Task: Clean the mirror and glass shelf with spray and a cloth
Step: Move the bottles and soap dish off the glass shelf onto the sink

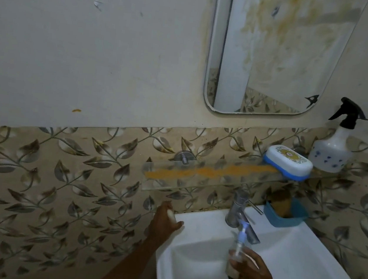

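Leaf-patterned tiles are backing a sink point(302, 254). Right hand point(251, 277) is gripping a small spray bottle point(238, 252) under the tap; left hand point(165, 222) is resting closed on the rim. Glass shelf point(197, 175) and mirror point(278, 53) are showing orange stains; spraying them likely comes next.

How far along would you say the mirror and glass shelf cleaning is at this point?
Nothing looks cleaned yet. The mirror is stained yellowish and the glass shelf carries an orange streak. The right hand holds a small pump bottle over the sink; the left hand rests on its rim. Spraying and wiping remain; no cloth is visible.
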